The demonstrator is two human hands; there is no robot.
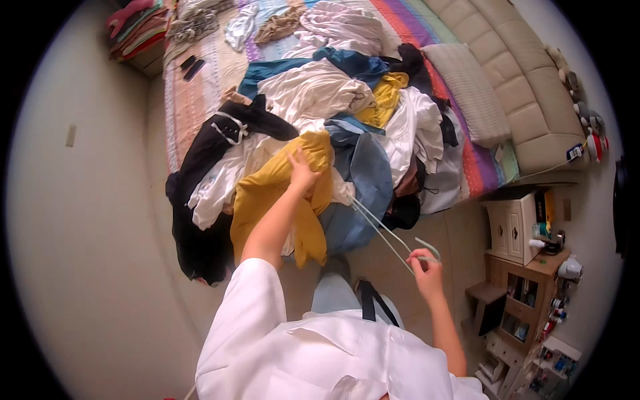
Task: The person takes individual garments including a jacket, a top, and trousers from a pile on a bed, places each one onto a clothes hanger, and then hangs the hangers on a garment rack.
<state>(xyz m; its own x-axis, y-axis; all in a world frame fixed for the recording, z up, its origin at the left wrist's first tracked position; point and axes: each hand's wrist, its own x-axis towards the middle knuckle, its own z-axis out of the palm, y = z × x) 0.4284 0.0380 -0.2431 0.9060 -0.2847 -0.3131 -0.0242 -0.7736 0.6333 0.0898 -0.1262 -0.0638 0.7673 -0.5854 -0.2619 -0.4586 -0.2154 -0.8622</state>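
Note:
My left hand (302,172) lies on the waist part of yellow trousers (260,190), its fingers spread over the cloth. The trousers drape down over the bed's near edge. My right hand (424,265) grips a pale green clothes hanger (382,227) near its hook. The hanger's far end reaches a bunched white garment (342,189) just right of the yellow trousers; whether it is caught in the cloth cannot be told. Beside it hangs a blue denim garment (367,170). Black trousers with a white drawstring (210,135) lie to the left.
A heap of clothes, with a white shirt (312,87) on top, covers the striped bedspread (185,107). Two dark flat objects (193,69) lie at left. A striped pillow (470,95) rests by the padded headboard (510,70). A wooden cabinet (522,290) stands right.

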